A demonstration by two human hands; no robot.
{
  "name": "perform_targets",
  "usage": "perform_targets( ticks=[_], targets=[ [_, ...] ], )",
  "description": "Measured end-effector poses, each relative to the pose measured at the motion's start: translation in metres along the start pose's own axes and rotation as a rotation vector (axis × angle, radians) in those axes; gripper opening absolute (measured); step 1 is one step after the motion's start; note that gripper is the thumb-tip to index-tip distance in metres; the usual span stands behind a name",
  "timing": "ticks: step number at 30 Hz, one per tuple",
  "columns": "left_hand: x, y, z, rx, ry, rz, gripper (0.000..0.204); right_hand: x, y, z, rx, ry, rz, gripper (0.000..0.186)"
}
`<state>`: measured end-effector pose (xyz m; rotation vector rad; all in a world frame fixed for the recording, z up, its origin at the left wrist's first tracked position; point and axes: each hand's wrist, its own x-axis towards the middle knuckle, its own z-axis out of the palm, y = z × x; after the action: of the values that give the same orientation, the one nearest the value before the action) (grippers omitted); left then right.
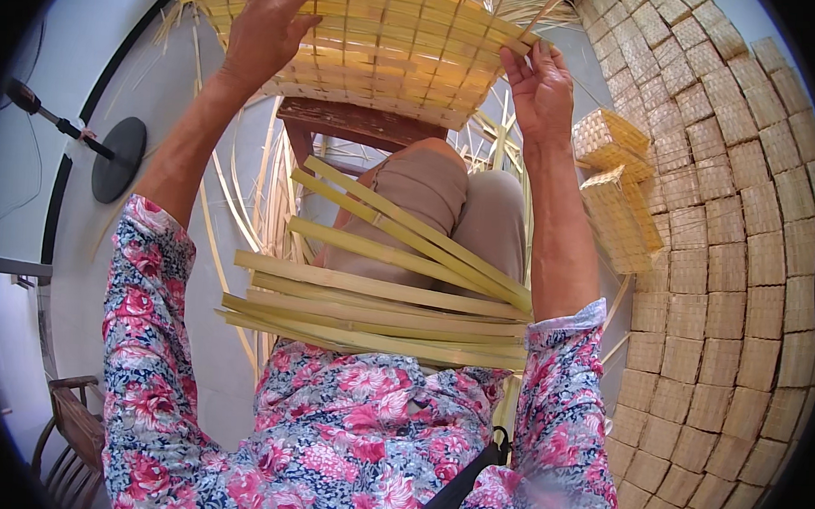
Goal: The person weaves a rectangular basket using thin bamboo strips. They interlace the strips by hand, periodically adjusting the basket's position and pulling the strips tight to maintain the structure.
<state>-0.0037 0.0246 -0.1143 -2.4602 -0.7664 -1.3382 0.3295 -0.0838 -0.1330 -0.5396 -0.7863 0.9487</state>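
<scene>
While the right hand (541, 88) pinches the right edge of a yellow, woven-strip basket (380, 76), the left hand (264, 28) spreads open at its left.
The basket sits far, on a red-brown wooden stool (359, 121); whether the left hand touches it, I cannot tell.

Bright, fairly even light filled the scene, and shadows were mostly soft. The basket (389, 88) glowed warm yellow, strongest in the middle of its weave. The stool (364, 121) directly below it looked darker. Well left of the basket, the wall (20, 165) appeared pale and bluish. To the basket's right, rows of woven boxes (726, 234) bowed strongly with the fisheye, and a black ring swallowed the corners all around. The strips (387, 299) below the basket were reasonably crisp; lower still, a hazy smudge softened the right sleeve (557, 382).
</scene>
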Motion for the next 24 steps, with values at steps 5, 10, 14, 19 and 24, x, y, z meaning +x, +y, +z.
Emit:
perform_targets(
  ticks=[5,10,14,19,24],
  targets=[
    [0.012,0.042,-0.024,0.029,0.2,0.135,0.05,-0.013,0.002,0.003,0.067,-0.023,0.017,0.011],
    [0.042,0.131,-0.01,-0.401,-0.029,0.011,0.039,-0.036,0.007,0.032,0.054,-0.069,0.086,0.011],
    [0.062,0.132,0.024,-0.429,-0.174,0.005,0.03,-0.051,0.011,0.041,0.039,-0.148,0.091,0.016],
    [0.071,0.127,0.019,-0.548,-0.481,-0.157,0.017,-0.044,-0.009,0.005,-0.044,-0.164,0.111,0.025],
    [0.081,0.126,0.011,-0.659,-0.622,-0.216,0.014,-0.032,0.008,0.019,-0.005,-0.271,0.16,0.034]
  ],
)
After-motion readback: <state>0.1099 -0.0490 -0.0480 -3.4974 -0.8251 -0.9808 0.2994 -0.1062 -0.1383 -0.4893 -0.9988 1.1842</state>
